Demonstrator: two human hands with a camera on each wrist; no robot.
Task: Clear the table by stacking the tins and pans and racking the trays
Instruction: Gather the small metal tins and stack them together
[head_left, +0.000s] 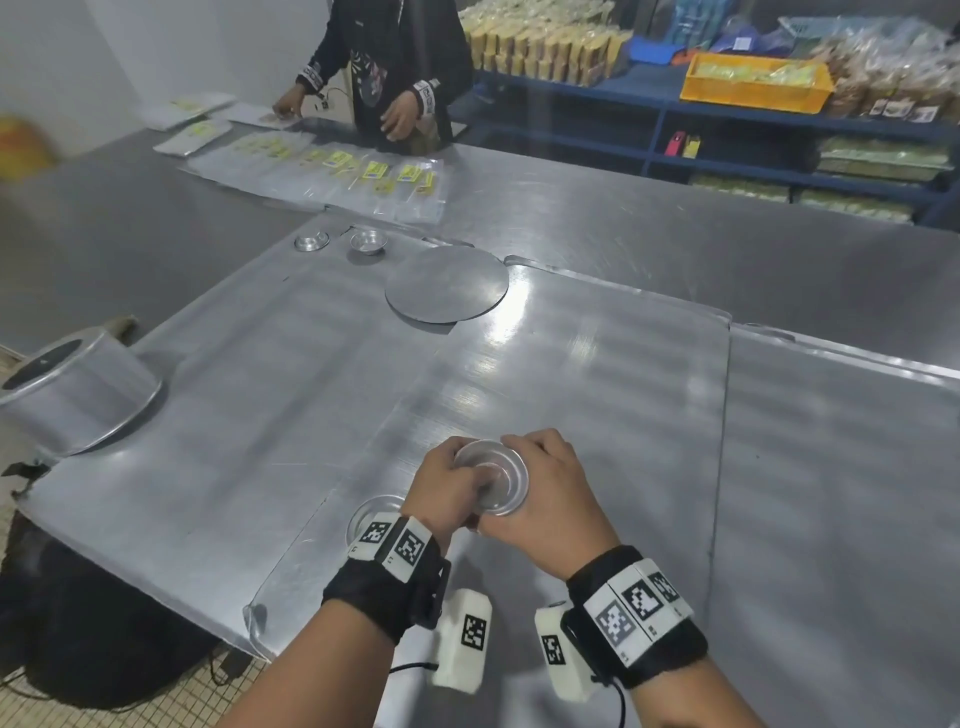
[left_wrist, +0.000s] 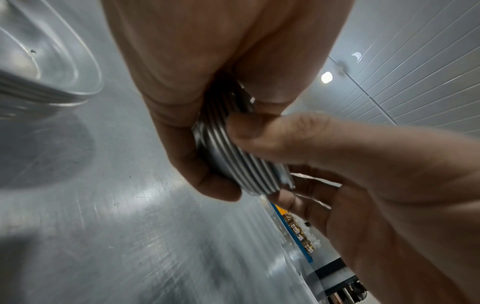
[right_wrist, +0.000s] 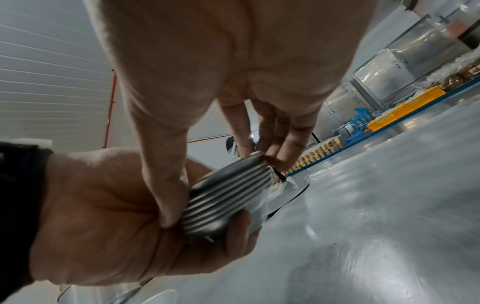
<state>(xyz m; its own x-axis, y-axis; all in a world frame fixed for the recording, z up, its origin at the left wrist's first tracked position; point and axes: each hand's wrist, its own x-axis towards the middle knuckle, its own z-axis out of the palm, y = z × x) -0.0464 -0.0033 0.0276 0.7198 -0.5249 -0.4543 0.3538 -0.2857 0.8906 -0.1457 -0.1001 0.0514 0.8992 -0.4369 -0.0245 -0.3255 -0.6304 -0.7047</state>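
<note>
The tin stack (head_left: 492, 484) was gripped by both hands above the tabletop (head_left: 571, 395). Left hand (head_left: 447, 486) and right hand (head_left: 550, 493) were curled round its ribbed sides.

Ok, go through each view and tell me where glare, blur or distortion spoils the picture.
Head view: ceiling light glares off the table beyond the round pan, and the far left edge is smeared. Left wrist view: the stack of tins is fairly sharp, but the table below streaks with motion blur. Right wrist view: wide-angle stretch enlarges both hands, and glare streaks the table surface at right.
</note>
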